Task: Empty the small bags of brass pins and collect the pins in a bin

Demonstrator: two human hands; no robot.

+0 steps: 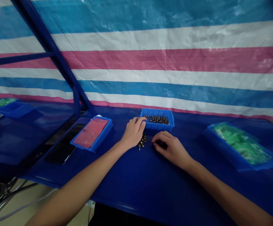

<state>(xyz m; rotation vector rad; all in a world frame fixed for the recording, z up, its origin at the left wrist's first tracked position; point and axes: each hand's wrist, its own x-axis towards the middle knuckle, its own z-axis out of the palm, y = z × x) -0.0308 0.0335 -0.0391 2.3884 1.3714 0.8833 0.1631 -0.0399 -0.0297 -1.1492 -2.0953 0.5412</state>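
Observation:
A small pile of dark and brass-coloured metal pieces [141, 142] lies on the blue table in front of a blue bin [158, 126]. More of these small pieces [159, 120] fill part of that bin. My left hand [134, 131] rests beside the pile, its fingers stretched toward the bin's near left corner and partly covering the pieces. Right of the pile, my right hand [170, 146] has curled fingers, with thumb and forefinger tips close together. Whatever it may hold is too small or hidden to make out.
To the left, a blue tray [103, 133] holds pink-red sheets or bags [91, 132], with a black phone [61, 150] beside it. At right stands a blue bin [223, 152] of green packets [242, 142]. A blue metal frame [63, 67] rises before the striped tarp [162, 59].

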